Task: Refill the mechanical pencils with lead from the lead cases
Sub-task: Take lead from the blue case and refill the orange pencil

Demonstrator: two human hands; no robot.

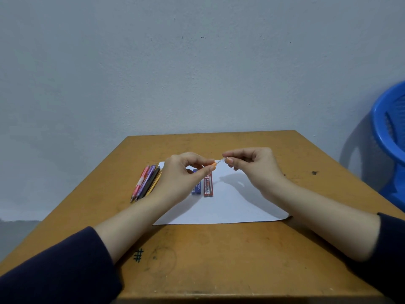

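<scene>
- Dark navy sleeves (54, 273) are seen at the lower corners of the frame, above a brown wooden table (219, 264) on which a black hash mark (138, 255) is drawn.
- A white sheet of paper (230, 207) is laid flat at the centre of the table.
- Two flat rectangular lead cases are laid side by side on the sheet, a blue lead case (196, 189) to the left and a red lead case (208, 186) just beside it; both are partly hidden by the left hand.
- A row of pink, purple, black and yellow mechanical pencils (145, 183) is laid left of the sheet.
- Above the cases, an orange mechanical pencil (213, 164) is gripped in the curled fingers of the left hand (184, 174); only its orange end is shown past the fingertips.
- A small pale piece (221, 160), just beside that end, is pinched by the right hand (256, 165); what it is cannot be told.
- A blue plastic chair (390, 128) is seen at the right edge.
</scene>
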